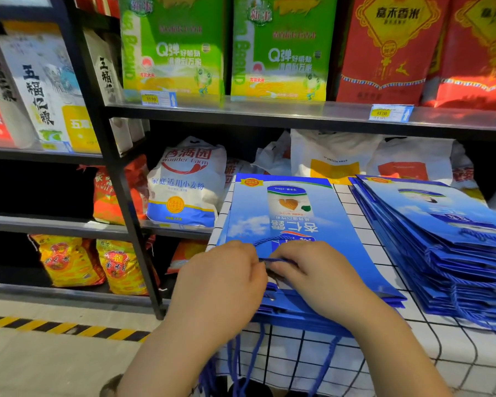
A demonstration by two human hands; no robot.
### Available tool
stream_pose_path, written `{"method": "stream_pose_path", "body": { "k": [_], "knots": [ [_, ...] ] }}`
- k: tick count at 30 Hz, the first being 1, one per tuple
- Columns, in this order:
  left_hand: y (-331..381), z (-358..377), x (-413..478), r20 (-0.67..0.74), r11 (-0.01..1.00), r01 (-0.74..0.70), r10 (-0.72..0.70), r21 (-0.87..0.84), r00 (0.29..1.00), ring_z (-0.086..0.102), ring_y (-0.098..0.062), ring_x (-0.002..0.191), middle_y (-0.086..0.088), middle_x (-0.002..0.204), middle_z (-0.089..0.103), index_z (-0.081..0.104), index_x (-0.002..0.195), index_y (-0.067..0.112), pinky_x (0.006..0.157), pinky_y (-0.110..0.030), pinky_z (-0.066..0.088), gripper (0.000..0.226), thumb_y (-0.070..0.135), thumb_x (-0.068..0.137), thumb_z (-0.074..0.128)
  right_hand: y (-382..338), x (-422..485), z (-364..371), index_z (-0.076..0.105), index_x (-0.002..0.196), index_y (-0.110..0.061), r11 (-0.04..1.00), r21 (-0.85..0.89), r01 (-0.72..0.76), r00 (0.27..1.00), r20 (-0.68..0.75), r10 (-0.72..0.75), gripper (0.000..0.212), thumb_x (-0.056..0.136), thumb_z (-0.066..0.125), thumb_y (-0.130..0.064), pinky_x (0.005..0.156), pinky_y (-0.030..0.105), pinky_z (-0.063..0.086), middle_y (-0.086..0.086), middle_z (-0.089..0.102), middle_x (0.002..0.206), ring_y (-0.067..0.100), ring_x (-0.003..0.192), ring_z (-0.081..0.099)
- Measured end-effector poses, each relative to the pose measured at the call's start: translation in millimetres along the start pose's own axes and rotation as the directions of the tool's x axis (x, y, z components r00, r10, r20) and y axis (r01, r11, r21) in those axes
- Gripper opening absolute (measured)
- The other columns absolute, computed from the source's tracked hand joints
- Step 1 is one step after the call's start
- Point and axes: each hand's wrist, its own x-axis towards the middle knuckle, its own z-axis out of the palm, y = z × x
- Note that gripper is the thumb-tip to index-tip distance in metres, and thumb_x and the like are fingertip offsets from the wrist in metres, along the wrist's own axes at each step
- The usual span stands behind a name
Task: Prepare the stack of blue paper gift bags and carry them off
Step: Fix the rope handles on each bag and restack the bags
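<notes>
Two hands, yours, meet over the stack of blue gift bags (284, 222), which lies flat at the left end of the checked tablecloth (355, 356). Your left hand (224, 282) and right hand (317, 277) curl their fingers and pinch a blue cord handle (272, 259) between them. Another stack (441, 224) lies at the cloth's right end.

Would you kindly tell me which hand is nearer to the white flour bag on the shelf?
Left. The left hand is below and right of the white flour bag; the right hand sits farther right. Both pinch a blue cord handle on the near stack of bags.
</notes>
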Motion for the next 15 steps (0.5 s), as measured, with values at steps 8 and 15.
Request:
{"method": "stream_pose_path", "body": {
  "k": [8, 15],
  "knots": [
    [-10, 8, 40, 0.234, 0.938, 0.174, -0.104, -0.300, 0.967, 0.052, -0.016, 0.071, 0.005, 0.078, 0.059, 0.052, 0.077, 0.028, 0.070, -0.031, 0.045, 0.016, 0.032, 0.078, 0.068, 6, -10, 9, 0.060, 0.074, -0.034, 0.987, 0.146, -0.061, 0.994, -0.076, 0.073, 0.010, 0.080, 0.065, -0.039, 0.078, 0.032, 0.049, -0.015, 0.065, 0.079, 0.006, 0.081, 0.059],
    [-22, 19, 53, 0.126, 0.819, 0.240, -0.205, -0.520, 0.971, 0.050, -0.019, 0.063, -0.002, 0.072, 0.059, 0.050, 0.082, 0.028, 0.062, -0.031, 0.043, 0.025, 0.009, 0.081, 0.066, 4, -14, 8, 0.058, 0.081, -0.029, 0.997, 0.081, 0.011, 0.995, -0.104, -0.002, 0.012, 0.086, 0.058, -0.040, 0.075, 0.028, 0.044, -0.015, 0.059, 0.082, 0.007, 0.082, 0.053]
  ]
}}
